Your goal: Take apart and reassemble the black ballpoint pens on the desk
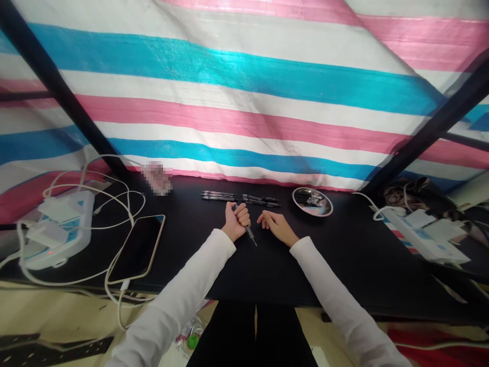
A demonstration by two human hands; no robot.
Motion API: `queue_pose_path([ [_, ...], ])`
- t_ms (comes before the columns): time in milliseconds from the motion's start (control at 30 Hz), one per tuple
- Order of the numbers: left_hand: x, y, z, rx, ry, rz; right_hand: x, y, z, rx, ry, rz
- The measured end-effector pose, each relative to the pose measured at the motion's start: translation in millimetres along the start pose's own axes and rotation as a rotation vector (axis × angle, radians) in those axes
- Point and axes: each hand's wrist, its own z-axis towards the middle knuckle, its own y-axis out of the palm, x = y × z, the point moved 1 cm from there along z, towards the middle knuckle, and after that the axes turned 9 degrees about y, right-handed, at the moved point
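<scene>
My left hand [236, 220] is closed in a fist round a pen [250, 235], whose tip pokes out below the fist toward the black table [344, 255]. Just right of it rests my right hand [275, 224], fingers loosely curled and holding nothing that I can see. Several black pens [240, 199] lie in a row on the table just beyond both hands. A small round dish [312, 201] holding dark pen parts sits to the right of them.
A phone [138, 247] on a white cable lies at the left, beside a white power strip [57, 229] with chargers. Another power strip [424, 237] sits at the right. A striped tarp [244, 102] hangs behind the table.
</scene>
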Motion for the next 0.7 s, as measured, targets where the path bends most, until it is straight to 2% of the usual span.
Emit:
queue_pose_path([
  [233,-0.5,-0.3,2.0,-0.044,-0.005,-0.003,1.2,0.5,0.6,0.006,0.001,-0.007],
  [467,0.9,0.0,1.6,-0.018,0.063,0.013,-1.4,-0.2,-0.4,0.003,-0.008,-0.009],
  [700,2.3,0.4,2.6,-0.024,0.069,0.055,-0.8,0.0,0.0,0.002,0.001,-0.014],
])
